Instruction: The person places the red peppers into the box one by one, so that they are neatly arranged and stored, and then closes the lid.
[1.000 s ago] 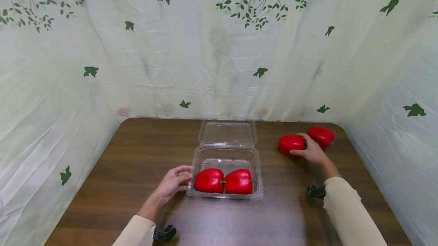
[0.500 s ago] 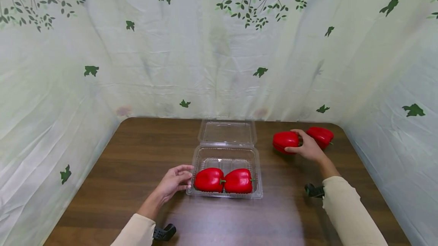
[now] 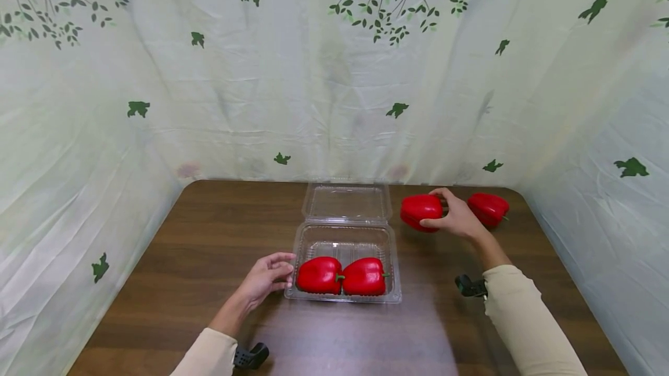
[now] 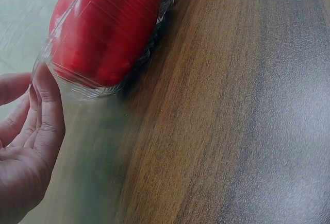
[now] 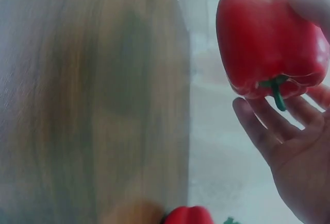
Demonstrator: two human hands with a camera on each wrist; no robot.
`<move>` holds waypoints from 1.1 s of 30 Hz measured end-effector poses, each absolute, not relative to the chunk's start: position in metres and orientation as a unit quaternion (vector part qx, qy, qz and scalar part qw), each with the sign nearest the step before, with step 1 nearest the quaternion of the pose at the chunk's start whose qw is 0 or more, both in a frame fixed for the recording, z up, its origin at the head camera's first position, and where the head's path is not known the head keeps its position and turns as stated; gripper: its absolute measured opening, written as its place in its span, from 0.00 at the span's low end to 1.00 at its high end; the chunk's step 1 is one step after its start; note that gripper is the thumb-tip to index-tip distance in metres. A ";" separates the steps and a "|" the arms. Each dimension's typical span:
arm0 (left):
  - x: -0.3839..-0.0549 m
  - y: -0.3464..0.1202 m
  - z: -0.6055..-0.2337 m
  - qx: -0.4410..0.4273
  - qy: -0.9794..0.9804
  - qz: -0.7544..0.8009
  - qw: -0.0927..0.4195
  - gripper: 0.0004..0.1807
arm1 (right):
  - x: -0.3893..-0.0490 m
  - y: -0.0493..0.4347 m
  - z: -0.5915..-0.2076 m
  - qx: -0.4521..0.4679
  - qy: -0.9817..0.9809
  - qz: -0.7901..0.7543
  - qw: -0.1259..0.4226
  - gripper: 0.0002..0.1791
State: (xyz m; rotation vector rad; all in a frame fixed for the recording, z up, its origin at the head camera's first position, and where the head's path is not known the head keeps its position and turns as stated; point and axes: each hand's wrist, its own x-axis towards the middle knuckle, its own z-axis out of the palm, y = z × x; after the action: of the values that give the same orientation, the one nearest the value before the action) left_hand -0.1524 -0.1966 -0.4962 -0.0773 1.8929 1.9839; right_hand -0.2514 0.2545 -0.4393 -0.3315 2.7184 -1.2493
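A clear plastic clamshell container (image 3: 346, 242) lies with its lid folded back, and two red bell peppers (image 3: 364, 276) sit side by side in its near half. On its left rim, my left hand (image 3: 265, 278) pinches the edge between thumb and fingers; the left wrist view shows the fingertips (image 4: 45, 82) at the thin plastic lip. My right hand (image 3: 456, 215) grips another red bell pepper (image 3: 420, 211) by its stem end, to the right of the lid. In the right wrist view this bell pepper (image 5: 270, 36) shows its green stem facing the palm, held above the table.
One more red bell pepper (image 3: 488, 210) lies at the far right corner of the brown wooden table (image 3: 209, 236). Behind the table hangs a pale curtain (image 3: 313, 103) printed with leaves, also enclosing both sides.
My right hand has carried its bell pepper leftward and up, away from the one in the corner and closer to the container's lid. The left hand has stayed at the rim.
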 end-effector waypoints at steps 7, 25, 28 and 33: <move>-0.152 -0.197 -0.495 -0.021 0.675 0.710 0.198 0.24 | -0.255 0.237 -0.432 -0.158 0.895 -0.413 0.058 0.41; -0.152 -0.196 -0.495 -0.031 0.681 0.705 0.195 0.23 | -0.265 0.191 -0.420 -0.248 0.877 -0.401 0.094 0.39; -0.152 -0.195 -0.495 -0.035 0.681 0.704 0.197 0.23 | -0.265 0.183 -0.421 -0.254 0.875 -0.398 0.103 0.40; -0.151 -0.196 -0.496 -0.030 0.682 0.704 0.196 0.23 | -0.264 0.168 -0.424 -0.259 0.869 -0.406 0.114 0.40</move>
State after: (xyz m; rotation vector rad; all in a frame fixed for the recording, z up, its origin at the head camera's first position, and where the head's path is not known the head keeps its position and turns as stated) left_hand -0.1513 -0.1958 -0.4956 -0.0836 1.9112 1.9708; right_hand -0.2639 0.1684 -0.4238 -0.7596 2.5469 -1.1914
